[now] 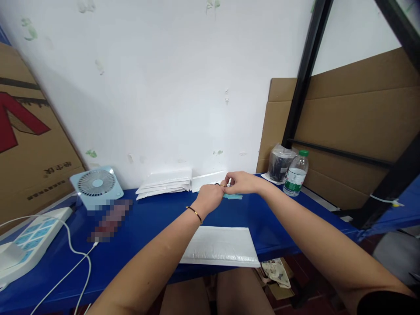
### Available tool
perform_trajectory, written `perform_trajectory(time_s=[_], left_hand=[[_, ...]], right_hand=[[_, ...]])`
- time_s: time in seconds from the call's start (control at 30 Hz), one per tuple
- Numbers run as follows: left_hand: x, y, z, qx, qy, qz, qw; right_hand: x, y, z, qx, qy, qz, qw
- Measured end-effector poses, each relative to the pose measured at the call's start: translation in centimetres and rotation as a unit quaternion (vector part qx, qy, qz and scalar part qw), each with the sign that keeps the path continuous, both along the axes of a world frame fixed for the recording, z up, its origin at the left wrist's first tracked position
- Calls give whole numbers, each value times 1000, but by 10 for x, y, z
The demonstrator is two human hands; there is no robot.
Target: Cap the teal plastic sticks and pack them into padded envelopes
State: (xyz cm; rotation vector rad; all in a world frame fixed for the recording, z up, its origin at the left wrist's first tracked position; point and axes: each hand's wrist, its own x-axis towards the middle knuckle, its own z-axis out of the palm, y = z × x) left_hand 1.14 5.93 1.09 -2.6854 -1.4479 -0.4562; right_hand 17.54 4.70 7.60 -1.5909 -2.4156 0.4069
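My left hand and my right hand meet over the back of the blue table, fingers pinched close together. Whatever sits between the fingertips is too small and covered to make out. Just under the right hand lie some light blue strips. Behind the left hand a white packet or sheet leans near the wall, partly hidden. A stack of white padded mailers rests left of it. Nearer to me, one white padded mailer lies flat at the table's front edge, its left end behind my left forearm.
At left are a light blue fan, a power strip with a white cable, a blurred-out object and a large carton. A water bottle and a bagged dark container stand right, beside a black metal frame.
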Motion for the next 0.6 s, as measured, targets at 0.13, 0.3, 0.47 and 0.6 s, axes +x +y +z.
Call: perform_trajectory(time_s=[0.13,0.3,0.47,0.6], left_hand=[[11,-22,11,85,90,-3,992],[9,-42,24,61,70,27,995],[-2,-48,38,-181,60,-33,981],[2,-63,33,51,86,-17,995]], right_hand=[[4,-8,-8,-257,-26,69,964],[-4,-33,-23,84,-179,21,980],[-3,-56,-21,240,-236,11,942],[1,-61,-18,13,-116,21,993]])
